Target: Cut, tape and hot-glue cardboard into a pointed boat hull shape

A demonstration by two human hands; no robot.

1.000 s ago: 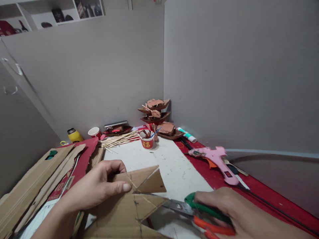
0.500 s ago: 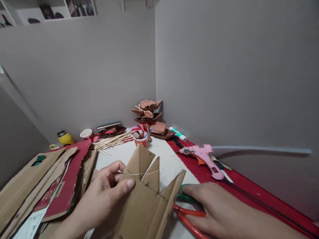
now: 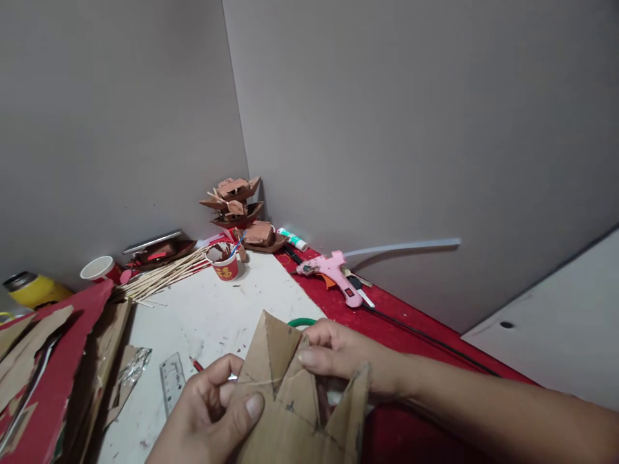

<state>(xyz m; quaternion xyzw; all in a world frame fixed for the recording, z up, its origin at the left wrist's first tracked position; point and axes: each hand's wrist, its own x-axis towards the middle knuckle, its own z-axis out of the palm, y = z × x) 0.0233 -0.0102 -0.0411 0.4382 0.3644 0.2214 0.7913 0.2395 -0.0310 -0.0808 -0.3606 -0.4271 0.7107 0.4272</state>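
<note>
A brown cardboard piece (image 3: 285, 432) with pointed flaps and pen lines stands between my hands at the bottom centre. My left hand (image 3: 213, 406) grips its left side, thumb across the front. With thumb and fingers, my right hand (image 3: 338, 354) pinches the middle pointed flap near its tip. A green loop (image 3: 302, 321) shows just behind the cardboard, beside my right fingers; the rest of that object is hidden.
A pink glue gun (image 3: 333, 274) lies on red cloth at the right. Brown model boats (image 3: 261, 237), a paper cup (image 3: 225, 261) and wooden sticks (image 3: 164, 270) are at the back. A ruler (image 3: 172, 380) and stacked cardboard (image 3: 82, 367) are at the left.
The view has turned right and down. My right hand has moved from the scissors' handles beside the cardboard up to its middle flap. The red handle is out of sight.
</note>
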